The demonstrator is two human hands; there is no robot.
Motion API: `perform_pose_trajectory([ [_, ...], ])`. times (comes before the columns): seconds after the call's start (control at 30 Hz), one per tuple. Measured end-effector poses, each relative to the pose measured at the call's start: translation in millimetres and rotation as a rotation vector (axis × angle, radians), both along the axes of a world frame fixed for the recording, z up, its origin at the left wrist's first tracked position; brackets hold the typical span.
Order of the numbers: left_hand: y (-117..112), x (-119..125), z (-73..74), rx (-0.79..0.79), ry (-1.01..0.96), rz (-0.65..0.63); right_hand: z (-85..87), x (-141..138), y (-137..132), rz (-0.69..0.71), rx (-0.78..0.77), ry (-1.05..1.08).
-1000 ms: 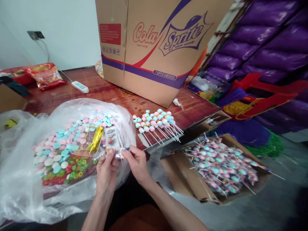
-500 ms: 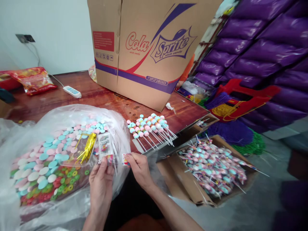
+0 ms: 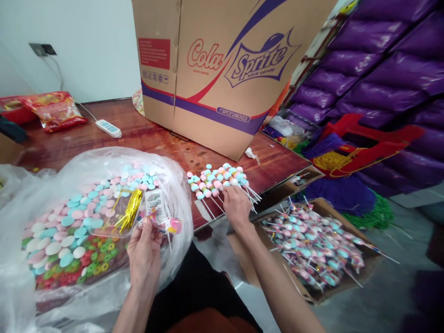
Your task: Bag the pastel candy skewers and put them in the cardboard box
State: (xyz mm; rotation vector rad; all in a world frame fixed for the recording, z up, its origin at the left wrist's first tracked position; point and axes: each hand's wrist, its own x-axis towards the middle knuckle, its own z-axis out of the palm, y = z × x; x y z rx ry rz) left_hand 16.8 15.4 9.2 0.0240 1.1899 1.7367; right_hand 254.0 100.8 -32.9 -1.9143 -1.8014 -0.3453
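Observation:
My left hand is closed on a small clear printed wrapper bag, held over the near edge of a big clear plastic bag full of pastel round candies and green and red ring gummies. My right hand rests on the sticks of a pile of marshmallow skewers lying on the wooden table; its fingers curl down onto the sticks. A bundle of gold twist ties and a stack of small wrappers lie on the candies.
A large Cola Sprite carton stands at the back of the table. A cardboard box of wrapped skewers sits low at my right. A power strip and a red snack bag lie far left. Purple sacks are stacked at right.
My right hand let go of the wrapper and moved up and right onto the skewer pile. My left hand kept the wrapper bag.

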Motion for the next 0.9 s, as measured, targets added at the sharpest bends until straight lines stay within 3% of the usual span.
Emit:
perform_pose_trajectory([
  [0.13, 1.3, -2.0, -2.7, -0.028, -0.034, 0.03, -2.9, -4.5, -7.6, 0.008, 0.017, 0.009],
  [0.27, 1.1, -5.8, -6.6, -0.06, -0.046, 0.043, 12.6, -5.5, -16.7, 0.029, 0.079, -0.027],
  [0.37, 0.9, -6.8, -7.8, -0.065, -0.049, 0.032, 28.5, 0.3, -15.5, -0.068, 0.088, -0.106],
  [0.47, 2.0, -5.6, -6.9, -0.068, -0.056, 0.037, 35.3, 10.0, -9.2, -0.186, -0.042, -0.172],
  [0.57, 4.1, -3.9, -5.7, -0.058, -0.055, 0.042, 31.4, 17.2, -3.9, -0.228, -0.146, -0.199],
  [0.9, 4.6, -4.8, -5.8, -0.07, -0.063, 0.049, 19.1, 22.4, -4.9, -0.27, -0.12, -0.134],
])
